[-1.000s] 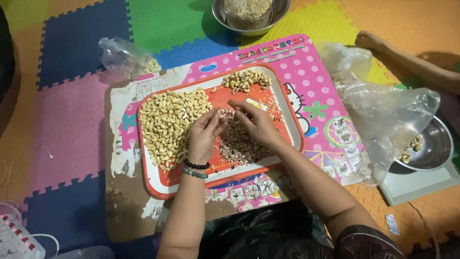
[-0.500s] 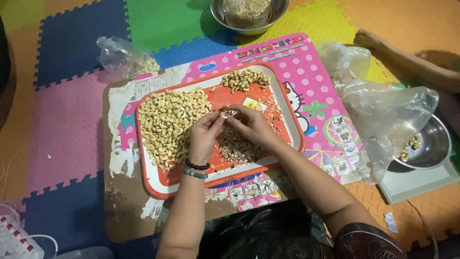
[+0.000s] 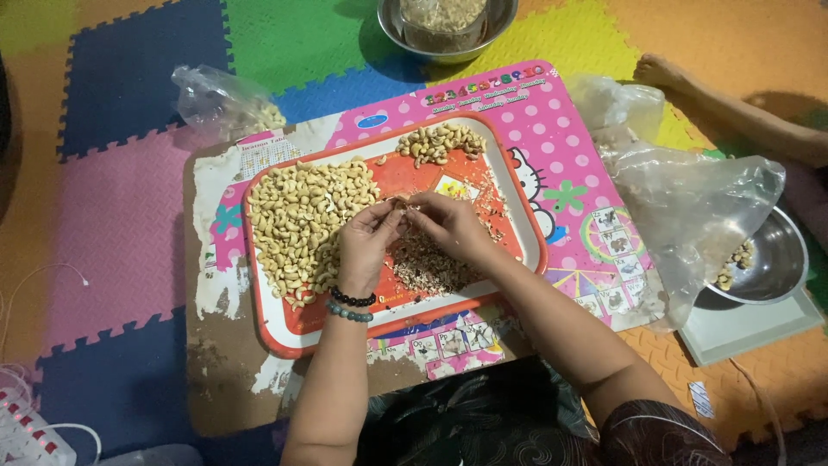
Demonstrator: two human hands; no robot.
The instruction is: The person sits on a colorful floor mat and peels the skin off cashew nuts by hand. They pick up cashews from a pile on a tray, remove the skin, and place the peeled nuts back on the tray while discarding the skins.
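Hands barely shifted — cashew (image 3: 402,205) pinched between left hand (image 3: 366,246), right hand (image 3: 448,226) (fingertips).

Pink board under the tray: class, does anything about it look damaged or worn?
Yes. The pink board has its printed surface peeled away along the left and bottom edges, baring brown backing. The orange tray sits intact on it.

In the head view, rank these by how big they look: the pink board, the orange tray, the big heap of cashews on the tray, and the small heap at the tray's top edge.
1. Pink board, widest.
2. Orange tray, lying on the board.
3. Big heap of cashews, filling the tray's left part.
4. Small heap, clearly smallest.
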